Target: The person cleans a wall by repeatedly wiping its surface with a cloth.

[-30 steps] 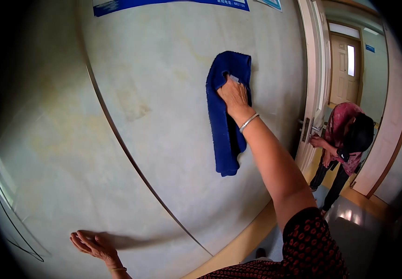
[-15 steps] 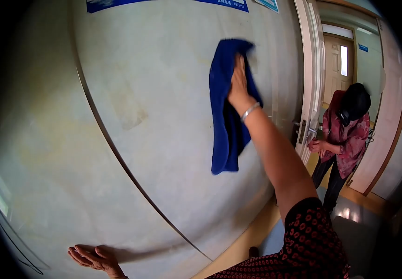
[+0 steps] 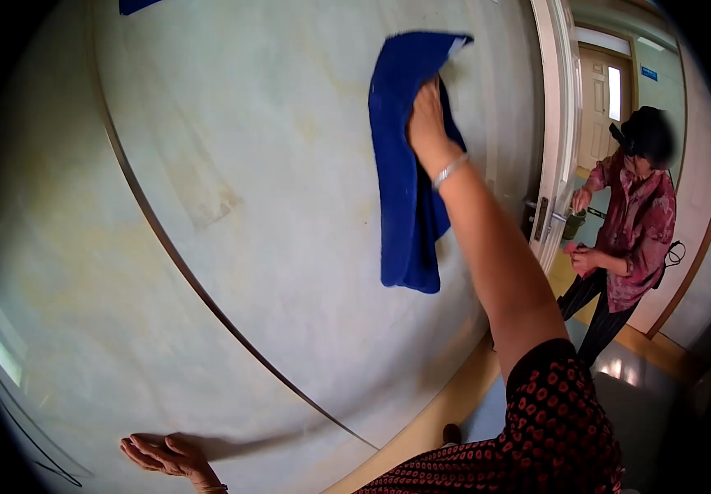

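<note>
At the lower left edge, a black cord (image 3: 30, 436) is seen, its upper part lost in the dark border. Beside it, the left hand (image 3: 162, 457) is held with fingers stretched leftward and close together; whether the wall (image 3: 290, 206) is touched by it cannot be told. In the upper left, a blue panel (image 3: 137, 6) is cut off by the frame's top edge. A dark strip (image 3: 170, 239) is run down the wall from upper left to lower centre.

Right of upper centre, a blue cloth (image 3: 401, 165) is held against the wall by the right hand (image 3: 429, 123). Its long axis is set nearly upright, the top corner being turned to the upper right and the lower end hung down; the fingertips are partly hidden by it. A bracelet (image 3: 450, 171) is worn at that wrist.

At the right, by a door handle (image 3: 559, 216), a reddish item (image 3: 570, 248) is held by another person (image 3: 639, 214). Whether the olive object (image 3: 574, 225) there is a container cannot be made out.
</note>
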Available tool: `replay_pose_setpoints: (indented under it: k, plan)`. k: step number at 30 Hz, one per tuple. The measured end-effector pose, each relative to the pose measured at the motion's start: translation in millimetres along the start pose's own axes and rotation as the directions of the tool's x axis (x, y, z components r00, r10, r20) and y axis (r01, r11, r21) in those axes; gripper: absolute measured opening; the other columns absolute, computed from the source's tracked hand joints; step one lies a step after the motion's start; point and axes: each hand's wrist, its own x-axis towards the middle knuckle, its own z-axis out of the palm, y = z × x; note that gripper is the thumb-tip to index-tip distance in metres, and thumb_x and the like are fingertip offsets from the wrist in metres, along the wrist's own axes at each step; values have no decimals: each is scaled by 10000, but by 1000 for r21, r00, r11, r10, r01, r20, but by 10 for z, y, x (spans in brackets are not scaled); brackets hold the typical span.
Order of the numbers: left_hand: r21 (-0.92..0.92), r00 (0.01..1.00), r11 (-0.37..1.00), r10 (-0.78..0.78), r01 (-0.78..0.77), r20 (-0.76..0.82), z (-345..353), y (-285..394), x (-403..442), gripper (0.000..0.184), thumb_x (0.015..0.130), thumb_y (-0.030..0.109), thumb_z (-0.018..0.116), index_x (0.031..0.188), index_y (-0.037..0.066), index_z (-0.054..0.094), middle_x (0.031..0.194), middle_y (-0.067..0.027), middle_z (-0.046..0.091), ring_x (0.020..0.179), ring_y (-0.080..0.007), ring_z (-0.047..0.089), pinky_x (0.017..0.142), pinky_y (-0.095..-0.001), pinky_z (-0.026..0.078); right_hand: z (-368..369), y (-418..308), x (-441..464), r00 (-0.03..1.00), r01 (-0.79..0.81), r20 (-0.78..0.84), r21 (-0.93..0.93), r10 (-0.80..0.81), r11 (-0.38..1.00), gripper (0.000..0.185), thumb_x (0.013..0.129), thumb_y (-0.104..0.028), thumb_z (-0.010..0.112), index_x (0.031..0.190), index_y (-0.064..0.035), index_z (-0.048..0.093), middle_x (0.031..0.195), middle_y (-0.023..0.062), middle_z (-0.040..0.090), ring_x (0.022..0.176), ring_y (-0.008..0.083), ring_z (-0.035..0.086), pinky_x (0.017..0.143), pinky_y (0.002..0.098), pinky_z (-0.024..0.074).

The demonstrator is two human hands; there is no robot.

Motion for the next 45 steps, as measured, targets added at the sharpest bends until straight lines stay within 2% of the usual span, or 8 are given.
replay_pose_setpoints:
  k: [5,9,12,21,33,39,43,45]
  plan:
    - [22,1000,999,-24,24,18,84,152,-67,461,879,279,314,1239,-8,285,1276,-206,257,1178,-349,256,938,-453,252,-321,-327,-1073,978,-95,194,61,81,994,458,645,1,517,1083,114,447,1195,277,358,1183,408,219,1011,442,102]
    - [12,1000,1000,-1,1,11,141,326,-143,463,881,277,305,1245,-8,277,1279,-204,254,1180,-348,254,939,-451,249,-250,119,-957,944,-43,313,-192,102,980,402,660,-33,532,1029,116,475,1091,276,444,1086,409,341,999,435,149]
    - [13,1000,1000,6,-6,22,153,382,-153,463,882,274,302,1246,-10,274,1281,-203,252,1181,-348,251,940,-452,246,-43,302,-808,997,-35,64,-90,41,995,375,666,15,505,1034,85,483,1095,250,451,1061,387,368,966,409,240]
    - [21,1000,1000,-7,7,16,211,497,-301,463,886,276,292,1244,-17,277,1281,-204,250,1183,-343,244,945,-452,240,-339,129,-1222,984,-55,168,-58,64,997,428,680,-57,545,1080,74,463,1200,244,367,1144,417,272,995,429,164]
    - [34,1000,999,-2,2,23,206,507,-324,472,884,285,296,1241,-23,277,1271,-209,261,1181,-346,246,941,-452,244,-504,62,-1230,987,-62,142,-140,82,988,377,590,54,542,966,33,532,1054,189,475,1027,353,382,891,402,292]
    - [26,1000,999,18,-19,7,204,589,-309,465,884,283,295,1233,-23,288,1268,-209,265,1175,-345,256,931,-452,253,-373,306,-987,971,-236,-9,-199,239,951,103,531,80,518,565,-4,469,652,133,501,715,311,492,599,374,409]
    - [91,999,996,12,-15,32,212,562,-321,452,884,272,295,1225,-24,300,1265,-208,273,1175,-340,260,925,-449,258,-345,409,-962,997,-65,-35,-85,62,994,97,569,72,489,611,-15,485,631,150,513,626,346,499,561,403,411]
    - [95,999,995,10,-15,46,210,623,-316,448,883,264,296,1223,-27,301,1259,-204,285,1171,-341,268,923,-447,259,-371,668,-813,956,-288,20,-131,293,949,52,610,42,485,613,-9,492,657,186,533,648,365,513,577,417,417]
